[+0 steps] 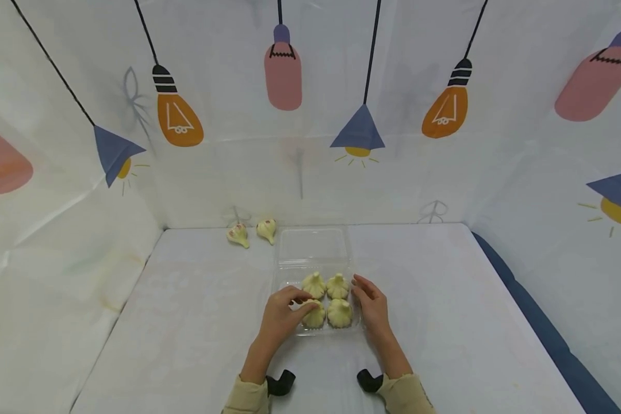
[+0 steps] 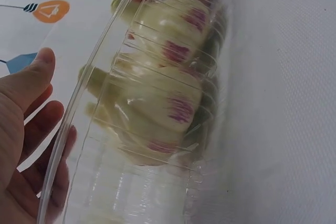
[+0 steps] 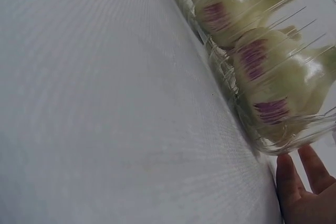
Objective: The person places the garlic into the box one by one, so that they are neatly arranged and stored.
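A clear plastic clamshell box (image 1: 318, 333) stands on the table with its lid (image 1: 313, 244) folded back, away from the person. Several pale garlic bulbs sit inside, stems up, among them the front-left garlic bulb (image 1: 313, 318); purple streaks mark the garlic (image 2: 178, 106) through the wall in the left wrist view. The left hand (image 1: 279, 315) reaches over the box's left side, thumb and fingers apart beside the front-left bulb, pinching nothing that I can see. At the box's right side is the right hand (image 1: 372, 307), its fingertips (image 3: 286, 165) touching or very close to the plastic wall.
Two more garlic bulbs, one at left (image 1: 238, 235) and one nearer the lid (image 1: 266, 230), lie at the table's back edge. White curtains (image 1: 310, 172) printed with lamps surround the white table (image 1: 196, 322). Dark blue fabric (image 1: 538, 322) runs along the right edge.
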Demonstrator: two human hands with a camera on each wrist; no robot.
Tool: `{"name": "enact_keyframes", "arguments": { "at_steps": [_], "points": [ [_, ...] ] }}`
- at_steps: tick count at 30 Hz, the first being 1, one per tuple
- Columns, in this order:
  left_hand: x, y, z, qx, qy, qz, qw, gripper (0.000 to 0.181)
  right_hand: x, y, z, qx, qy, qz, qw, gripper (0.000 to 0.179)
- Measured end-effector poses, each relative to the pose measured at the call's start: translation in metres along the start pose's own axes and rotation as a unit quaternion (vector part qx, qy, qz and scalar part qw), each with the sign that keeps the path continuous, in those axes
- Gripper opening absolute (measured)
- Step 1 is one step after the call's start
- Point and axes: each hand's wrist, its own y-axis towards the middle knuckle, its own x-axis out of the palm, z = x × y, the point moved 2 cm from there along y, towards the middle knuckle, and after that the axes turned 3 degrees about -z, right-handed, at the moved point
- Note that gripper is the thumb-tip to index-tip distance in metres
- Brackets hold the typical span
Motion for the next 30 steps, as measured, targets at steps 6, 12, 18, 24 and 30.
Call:
{"name": "enact_keyframes", "arguments": {
  "at_steps": [6, 12, 18, 24, 30],
  "points": [
    [-0.006, 0.001, 0.000, 0.012, -0.002, 0.011, 0.9999, 0.017, 0.001, -0.001, -0.001, -0.004, 0.007, 0.003, 1.0000, 0.035],
    [-0.019, 0.002, -0.001, 0.001, 0.001, 0.020, 0.9998, 0.016, 0.001, -0.001, 0.001, -0.004, 0.004, 0.000, 1.0000, 0.035],
    [-0.032, 0.006, -0.011, -0.010, 0.004, 0.030, 0.9995, 0.015, -0.002, -0.001, 0.003, -0.004, -0.001, -0.001, 1.0000, 0.036],
    [-0.048, 0.012, -0.025, -0.043, -0.002, 0.038, 0.9984, 0.012, -0.004, -0.002, 0.004, 0.002, -0.002, -0.003, 1.0000, 0.037],
    [-0.065, 0.018, -0.040, -0.078, 0.018, 0.035, 0.9962, 0.010, -0.003, 0.000, 0.003, 0.000, -0.001, -0.005, 1.0000, 0.037]
  ]
}}
